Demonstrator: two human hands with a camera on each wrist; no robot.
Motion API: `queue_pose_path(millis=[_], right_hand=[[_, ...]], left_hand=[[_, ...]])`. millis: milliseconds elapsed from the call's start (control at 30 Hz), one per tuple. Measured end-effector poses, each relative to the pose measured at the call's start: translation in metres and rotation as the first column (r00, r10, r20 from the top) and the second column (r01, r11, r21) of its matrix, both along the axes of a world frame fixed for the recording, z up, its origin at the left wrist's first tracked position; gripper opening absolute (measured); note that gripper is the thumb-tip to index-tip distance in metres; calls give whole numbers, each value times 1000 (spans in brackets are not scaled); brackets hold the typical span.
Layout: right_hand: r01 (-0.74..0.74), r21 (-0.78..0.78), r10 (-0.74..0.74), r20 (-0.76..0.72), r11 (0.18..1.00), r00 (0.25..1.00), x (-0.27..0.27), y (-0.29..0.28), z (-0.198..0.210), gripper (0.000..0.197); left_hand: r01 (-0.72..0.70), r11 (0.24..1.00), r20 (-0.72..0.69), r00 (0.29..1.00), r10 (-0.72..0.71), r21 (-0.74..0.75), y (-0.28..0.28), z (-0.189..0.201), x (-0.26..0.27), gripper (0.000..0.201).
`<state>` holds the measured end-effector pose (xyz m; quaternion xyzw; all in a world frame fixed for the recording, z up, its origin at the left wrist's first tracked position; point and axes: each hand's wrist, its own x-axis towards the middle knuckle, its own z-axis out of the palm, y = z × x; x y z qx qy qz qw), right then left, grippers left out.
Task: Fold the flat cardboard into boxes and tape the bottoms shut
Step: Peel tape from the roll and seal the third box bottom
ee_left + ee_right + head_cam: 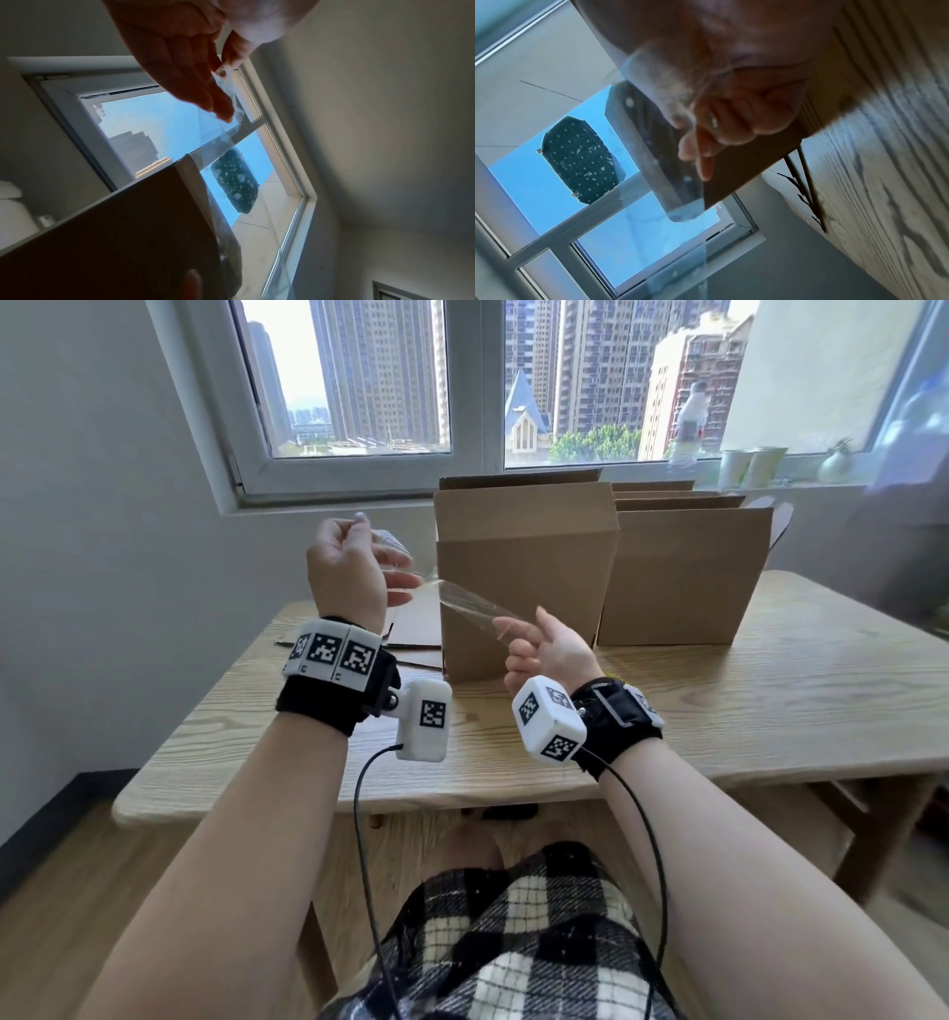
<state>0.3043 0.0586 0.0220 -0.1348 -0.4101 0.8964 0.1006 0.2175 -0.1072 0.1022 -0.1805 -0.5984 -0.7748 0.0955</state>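
A strip of clear tape (467,603) stretches in the air between my two hands, in front of an upright folded cardboard box (524,567). My left hand (380,557) is raised left of the box and pinches the strip's far end between thumb and fingers (218,101). My right hand (518,629) is lower, near the box's front face, and pinches the near end of the tape (641,146) with its other fingers (752,121) curled. A second folded box (683,572) stands behind and to the right. Flat cardboard (416,629) lies on the table left of the first box.
The wooden table (719,711) has bare surface in front of and right of the boxes. A window sill behind holds cups (750,467), a bottle (688,428) and a small vase (834,464). A grey wall runs along the left.
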Motion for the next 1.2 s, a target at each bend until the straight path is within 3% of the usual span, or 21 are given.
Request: queue_pose_path(millis=[333, 433, 500, 533, 600, 700, 767, 833, 933, 1033, 1133, 1200], right_hand=[[135, 206, -117, -97, 969, 988, 9, 51, 3, 55], [139, 207, -117, -117, 968, 986, 20, 62, 4, 36], [165, 305, -129, -135, 938, 982, 25, 68, 5, 15], [200, 366, -155, -148, 909, 977, 25, 70, 5, 16], [322, 490, -282, -157, 810, 947, 23, 71, 4, 25], [517, 701, -539, -222, 491, 812, 17, 72, 1, 25], [552, 777, -622, -278, 304, 732, 11, 75, -2, 26], [582, 793, -661, -342, 178, 668, 9, 78, -3, 22], [622, 780, -701, -410, 62, 584, 12, 76, -1, 12], [672, 740, -733, -433, 44, 525, 12, 72, -1, 8], [728, 667, -754, -395, 157, 524, 11, 67, -3, 9], [740, 646, -762, -379, 188, 525, 14, 63, -3, 9]], left_hand=[[38, 993, 134, 990, -53, 112, 14, 4, -24, 23], [56, 989, 154, 985, -77, 137, 17, 5, -27, 20], [59, 989, 170, 982, -82, 138, 19, 4, -28, 20], [59, 989, 181, 980, -83, 135, 21, 3, -29, 20], [77, 989, 206, 973, -102, 128, 24, 1, -27, 18], [136, 985, 222, 962, -158, 110, 28, -5, -20, 17], [162, 983, 217, 960, -178, 88, 30, -9, -13, 19], [183, 980, 205, 959, -196, 81, 29, -12, -9, 21], [240, 967, 165, 954, -251, 84, 28, -19, -5, 22], [289, 952, 89, 950, -298, 102, 27, -28, 0, 23], [343, 931, 16, 938, -347, 123, 25, -36, 7, 30], [378, 920, -1, 925, -380, 100, 25, -41, 10, 35]])
